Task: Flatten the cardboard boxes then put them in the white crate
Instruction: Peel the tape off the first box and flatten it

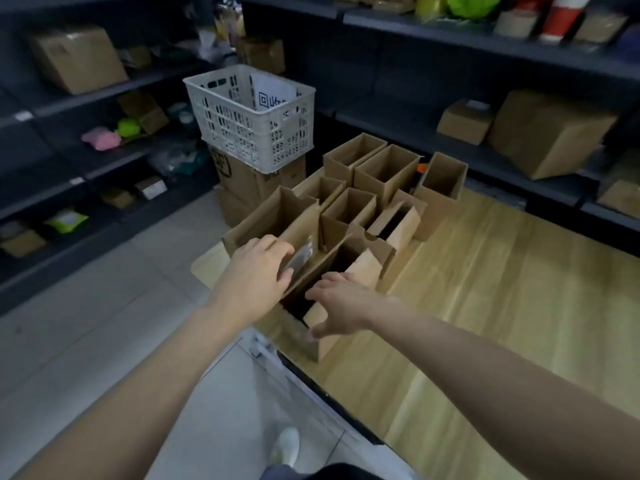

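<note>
2 hands are on the nearest cardboard box (313,336) at the counter (502,306) edge: my left hand (258,271) grips its raised flap, my right hand (337,303) rests spread open on its near wall. I see the white crate (252,116) beyond, atop stacked cartons (249,181).

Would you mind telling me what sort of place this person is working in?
Most likely a stockroom or parcel storeroom. Dark metal shelves line the walls and hold sealed cardboard parcels, open cardboard boxes crowd a wooden table, and a white crate sits on stacked cartons.
</note>
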A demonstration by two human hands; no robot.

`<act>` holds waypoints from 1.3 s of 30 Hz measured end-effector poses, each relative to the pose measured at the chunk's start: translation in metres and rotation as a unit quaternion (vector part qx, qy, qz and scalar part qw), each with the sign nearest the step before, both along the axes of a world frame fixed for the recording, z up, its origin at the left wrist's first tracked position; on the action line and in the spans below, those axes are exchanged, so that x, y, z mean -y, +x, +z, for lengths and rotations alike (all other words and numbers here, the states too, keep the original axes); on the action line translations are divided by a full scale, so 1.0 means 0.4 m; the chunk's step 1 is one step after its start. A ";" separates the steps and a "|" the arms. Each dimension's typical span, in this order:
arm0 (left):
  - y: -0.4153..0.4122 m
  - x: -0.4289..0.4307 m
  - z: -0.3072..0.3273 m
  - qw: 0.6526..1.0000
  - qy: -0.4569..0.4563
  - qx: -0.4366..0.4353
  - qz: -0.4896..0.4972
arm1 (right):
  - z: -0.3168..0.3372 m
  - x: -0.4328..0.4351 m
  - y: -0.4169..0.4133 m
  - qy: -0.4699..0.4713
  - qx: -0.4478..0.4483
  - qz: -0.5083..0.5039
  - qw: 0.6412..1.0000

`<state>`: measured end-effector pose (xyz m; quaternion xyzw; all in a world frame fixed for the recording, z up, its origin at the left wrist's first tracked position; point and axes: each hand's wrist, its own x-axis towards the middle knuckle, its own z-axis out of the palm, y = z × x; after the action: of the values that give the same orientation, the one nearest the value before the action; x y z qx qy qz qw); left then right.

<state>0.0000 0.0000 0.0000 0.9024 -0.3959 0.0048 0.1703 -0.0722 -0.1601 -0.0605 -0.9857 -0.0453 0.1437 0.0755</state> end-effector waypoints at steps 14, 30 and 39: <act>0.035 0.019 0.007 0.999 -0.014 0.014 -0.038 | 0.060 -0.021 0.043 0.028 0.014 -0.105 0.994; -0.072 0.275 0.077 0.981 -0.068 -0.016 -0.180 | 0.278 0.306 -0.263 0.323 0.174 -0.437 0.821; -0.191 0.469 0.019 0.972 -0.038 -0.040 -0.230 | 0.230 0.406 -0.438 0.343 0.198 -0.559 0.729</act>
<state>-0.0765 -0.1874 0.0077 0.7793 -0.5855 -0.0553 0.2164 -0.2474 -0.3223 0.0315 -0.7462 0.4535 -0.1485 0.4641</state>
